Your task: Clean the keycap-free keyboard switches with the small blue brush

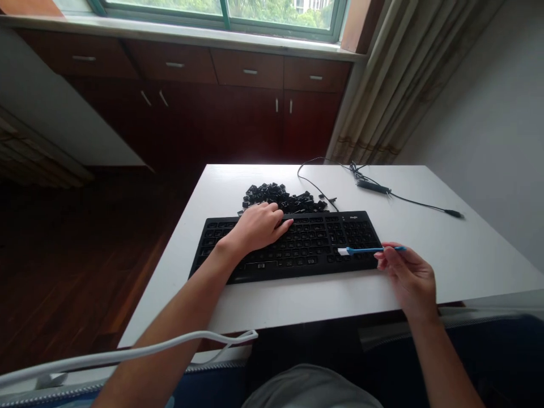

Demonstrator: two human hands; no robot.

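Black keyboard [304,245], pale logo [353,217] too small to read

Small pale lettering [353,217] is being displayed near top right corner of black keyboard [300,245]; wording is being blurred beyond reading.

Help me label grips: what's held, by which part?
The right hand pinches a white-bristled brush near its handle's end; whether the left hand grips the keyboard is unclear.
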